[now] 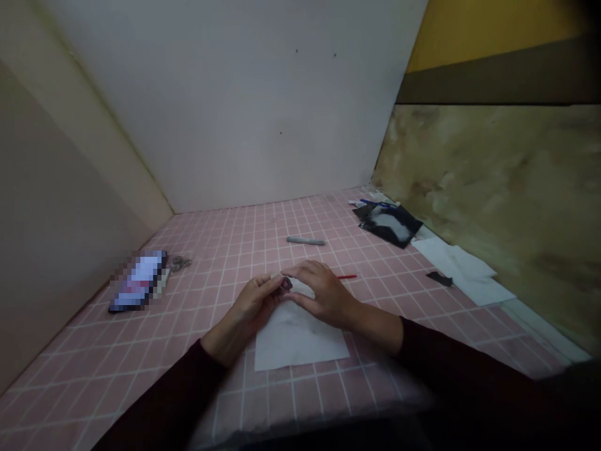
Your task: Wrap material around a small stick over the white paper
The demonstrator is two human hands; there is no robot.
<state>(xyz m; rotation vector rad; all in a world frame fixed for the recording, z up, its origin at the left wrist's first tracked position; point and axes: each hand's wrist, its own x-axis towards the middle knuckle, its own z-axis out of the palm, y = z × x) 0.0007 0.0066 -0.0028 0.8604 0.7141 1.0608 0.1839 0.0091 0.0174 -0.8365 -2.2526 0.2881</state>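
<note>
Hands (323, 294) pinching small dark object (286, 284), above white paper (300, 341)

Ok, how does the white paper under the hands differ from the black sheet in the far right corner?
The white paper is plain white, while the black sheet has a pale smeared patch across it. The white paper lies near the person, below the left hand and right hand, while the black sheet lies far from both, with a blue pen at its edge. Both lie on the pink tiled surface.
</note>
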